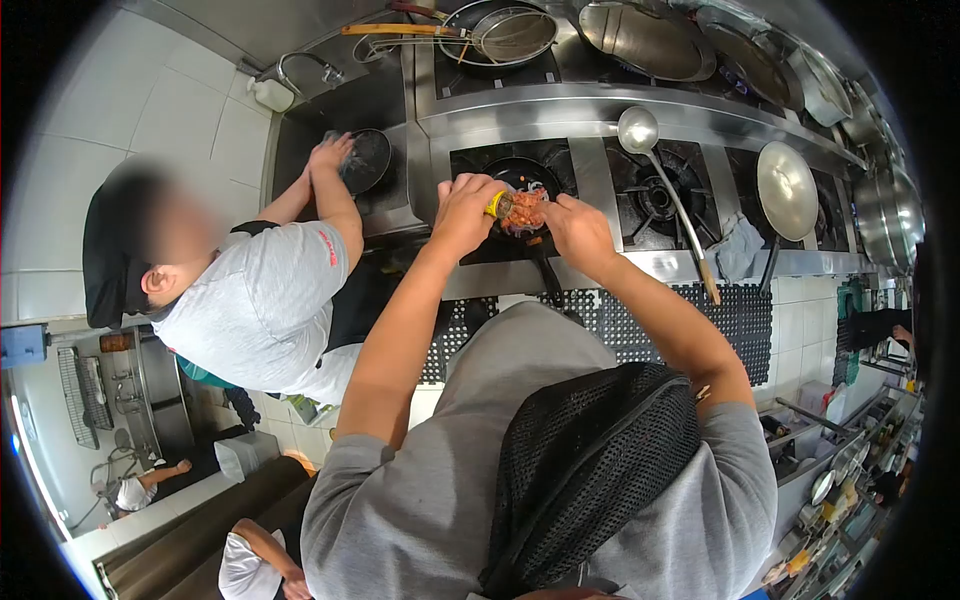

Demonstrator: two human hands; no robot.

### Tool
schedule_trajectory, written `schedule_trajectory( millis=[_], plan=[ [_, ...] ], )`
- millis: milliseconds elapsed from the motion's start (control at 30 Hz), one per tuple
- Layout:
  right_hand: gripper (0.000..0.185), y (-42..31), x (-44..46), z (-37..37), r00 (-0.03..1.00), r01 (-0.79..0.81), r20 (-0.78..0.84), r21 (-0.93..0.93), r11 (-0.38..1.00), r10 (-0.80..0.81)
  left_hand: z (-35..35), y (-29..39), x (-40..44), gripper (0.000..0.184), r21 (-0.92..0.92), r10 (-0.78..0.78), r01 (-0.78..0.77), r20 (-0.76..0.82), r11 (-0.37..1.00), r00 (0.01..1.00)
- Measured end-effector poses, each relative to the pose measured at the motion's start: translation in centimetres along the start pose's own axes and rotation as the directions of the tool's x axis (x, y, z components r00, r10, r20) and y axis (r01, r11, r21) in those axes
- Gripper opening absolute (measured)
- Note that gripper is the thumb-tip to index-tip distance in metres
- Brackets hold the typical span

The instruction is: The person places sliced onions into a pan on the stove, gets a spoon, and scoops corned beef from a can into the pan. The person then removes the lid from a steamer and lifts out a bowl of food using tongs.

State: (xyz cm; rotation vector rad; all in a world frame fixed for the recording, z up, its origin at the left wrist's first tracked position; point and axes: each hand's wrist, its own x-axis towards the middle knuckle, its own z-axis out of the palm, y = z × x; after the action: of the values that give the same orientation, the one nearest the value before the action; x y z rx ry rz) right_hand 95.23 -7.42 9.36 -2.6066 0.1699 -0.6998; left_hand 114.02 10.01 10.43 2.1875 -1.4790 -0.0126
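Observation:
My left hand [466, 212] is closed around a small container with a yellow rim or label [495, 205], tilted over a dark frying pan [512, 165] on the stove. Its exact kind is too small to make out. In the pan lies reddish chopped food [524, 212], with some pale strips beside it. On the other side of the food, my right hand [582, 236] has its thumb and fingers pinched together at the food's edge. Whatever those fingers hold is hidden. The pan's handle [550, 278] points toward my body.
A long ladle [672, 180] lies across the burner at right, beside a grey cloth [738, 246] and a wok-like pan [787, 190]. More pans [648, 40] line the back. At left, a co-worker [250, 290] handles a dark pan [372, 160] in the sink area.

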Motion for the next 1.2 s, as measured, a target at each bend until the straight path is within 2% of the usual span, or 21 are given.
schedule_trajectory(
  millis=[133, 200, 300, 333, 400, 467, 533, 567, 633, 800, 900, 967, 1067, 1133, 1167, 1200],
  plan=[
    [0.019, 2.0, -0.4, 0.0, 0.998, -0.056, -0.009, 0.095, 0.994, 0.057, 1.6, -1.4, 0.9, 0.058, 0.091, 0.094, -0.098, 0.053, 0.991, 0.994],
    [0.017, 2.6, 0.2, -1.5, 0.995, 0.059, 0.08, -0.011, 0.998, -0.058, 1.8, -2.1, 1.0, 0.058, 0.13, 0.129, -0.139, 0.078, 0.982, 0.989],
    [0.022, 2.3, 0.6, -2.6, 0.996, 0.069, 0.062, -0.031, 0.997, -0.067, 1.8, -2.2, 1.8, 0.057, 0.146, 0.129, -0.143, 0.099, 0.979, 0.987],
    [0.022, 2.4, 0.5, -2.5, 0.997, 0.063, 0.057, -0.04, 0.997, -0.061, 1.9, -2.0, 2.1, 0.056, 0.089, 0.109, -0.118, 0.104, 0.989, 0.989],
    [0.026, 2.0, 0.4, -1.7, 0.986, 0.168, 0.041, -0.232, 0.958, -0.163, 1.6, -1.3, 2.4, 0.056, 0.035, 0.098, -0.103, 0.106, 0.994, 0.99],
    [0.026, 1.5, 0.1, -1.3, 0.982, 0.188, 0.038, -0.268, 0.945, -0.185, 1.2, -0.7, 2.8, 0.055, -0.136, 0.101, -0.088, 0.093, 0.987, 0.991],
    [0.032, 1.2, 0.2, -1.4, 0.969, 0.243, 0.031, -0.264, 0.933, -0.244, 0.6, -0.3, 3.0, 0.056, -0.157, 0.104, -0.087, 0.1, 0.984, 0.99],
    [0.032, 0.6, 0.3, -2.0, 0.971, 0.236, 0.025, -0.268, 0.934, -0.238, 0.5, -0.4, 2.9, 0.056, -0.178, 0.092, -0.071, 0.11, 0.981, 0.99],
    [0.019, -0.2, 0.6, -3.2, 0.975, 0.216, 0.12, -0.276, 0.937, -0.189, 0.5, -0.7, 2.8, 0.056, -0.177, 0.103, -0.081, 0.115, 0.981, 0.988],
    [0.013, -0.6, 1.4, -3.6, 0.978, 0.207, 0.097, -0.32, 0.924, -0.185, 0.3, 0.7, 3.3, 0.056, -0.199, 0.131, -0.104, 0.128, 0.975, 0.983],
    [0.011, -0.7, 1.9, -3.8, 0.981, 0.188, 0.11, -0.316, 0.93, -0.161, 0.8, 0.7, 3.7, 0.057, -0.129, 0.168, -0.149, 0.151, 0.98, 0.974],
    [0.011, -0.8, 1.9, -3.8, 0.983, 0.171, 0.112, -0.303, 0.937, -0.143, 1.0, 0.9, 3.5, 0.054, -0.102, 0.198, -0.189, 0.082, 0.977, 0.977],
    [0.012, -0.3, 1.4, -3.2, 0.982, 0.179, 0.121, -0.342, 0.922, -0.146, 0.7, 1.4, 3.7, 0.052, -0.034, 0.232, -0.23, 0.11, 0.973, 0.966],
    [0.018, 0.6, 0.7, -1.9, 0.996, 0.08, 0.06, -0.169, 0.982, -0.071, 1.0, 1.0, 3.6, 0.051, -0.004, 0.227, -0.228, 0.116, 0.974, 0.967],
    [0.018, 0.8, 0.7, -1.9, 0.995, 0.085, 0.064, -0.165, 0.983, -0.075, 1.3, 0.6, 3.5, 0.05, 0.024, 0.226, -0.231, 0.121, 0.973, 0.967],
    [0.02, 0.9, 0.4, -2.0, 0.998, -0.018, 0.056, -0.085, 0.996, 0.023, 1.7, 0.2, 3.3, 0.05, 0.022, 0.219, -0.223, 0.121, 0.975, 0.968]
  ],
)
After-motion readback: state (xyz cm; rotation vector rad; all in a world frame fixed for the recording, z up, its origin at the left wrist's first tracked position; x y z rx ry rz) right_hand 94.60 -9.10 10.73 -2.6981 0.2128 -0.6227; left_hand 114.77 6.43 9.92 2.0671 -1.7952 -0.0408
